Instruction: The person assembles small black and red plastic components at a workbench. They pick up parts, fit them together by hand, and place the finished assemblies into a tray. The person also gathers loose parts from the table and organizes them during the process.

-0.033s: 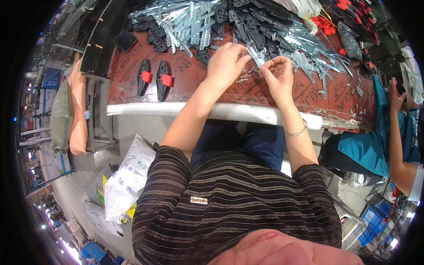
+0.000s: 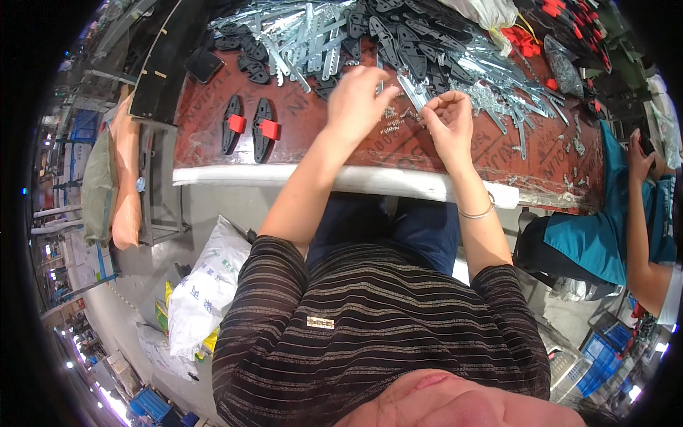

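Observation:
My right hand (image 2: 448, 122) pinches the lower end of a shiny metal strip (image 2: 410, 91) between thumb and fingers, and the strip points up and to the left. Left of it, my left hand (image 2: 356, 102) hovers over the table with thumb and fingers apart, and nothing shows in it. Small coil springs (image 2: 392, 122) lie on the red-brown table between and below the hands. Just beyond the hands are black elongated plastic parts (image 2: 409, 53) and a heap of metal strips (image 2: 313, 43).
Two black parts with red clips (image 2: 264, 129) lie at the table's left. A phone-like dark slab (image 2: 204, 65) is behind them. White padding (image 2: 313, 175) covers the front edge. Small metal pieces (image 2: 491, 96) spread rightward. A co-worker's arm (image 2: 638, 220) is at far right.
My left hand has moved slightly left, away from the metal strip, and its thumb and fingers have spread. My right hand stays in place with the strip.

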A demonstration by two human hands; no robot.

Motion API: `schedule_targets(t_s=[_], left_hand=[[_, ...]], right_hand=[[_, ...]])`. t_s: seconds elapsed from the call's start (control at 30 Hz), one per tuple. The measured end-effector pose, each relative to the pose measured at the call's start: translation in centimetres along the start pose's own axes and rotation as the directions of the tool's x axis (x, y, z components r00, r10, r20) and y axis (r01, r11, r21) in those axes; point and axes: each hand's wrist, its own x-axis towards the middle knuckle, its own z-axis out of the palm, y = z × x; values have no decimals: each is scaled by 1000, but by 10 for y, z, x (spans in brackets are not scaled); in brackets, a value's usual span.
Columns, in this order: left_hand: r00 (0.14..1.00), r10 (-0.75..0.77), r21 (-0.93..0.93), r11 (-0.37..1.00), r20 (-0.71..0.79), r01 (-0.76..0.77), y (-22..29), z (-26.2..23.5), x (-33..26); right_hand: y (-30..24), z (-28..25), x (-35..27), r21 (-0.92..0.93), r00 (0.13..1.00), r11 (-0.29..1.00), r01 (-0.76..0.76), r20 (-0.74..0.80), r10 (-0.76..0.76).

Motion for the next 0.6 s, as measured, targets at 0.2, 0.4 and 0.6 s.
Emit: schedule_targets(t_s=[0.2, 0.4, 0.6], left_hand=[[935, -346, 453, 822, -83, 345, -42, -39, -7], [905, -425, 186, 891, 21, 414, -66, -57, -9], [700, -540, -701, 257, 467, 665, -29, -81, -40]], right_hand=[[2, -1, 2, -17, 999, 1000, 15, -34, -15], [2, 0, 2, 34, 998, 998, 51, -45, -50], [-3, 0, 0, 71, 998, 996, 57, -14, -56]])
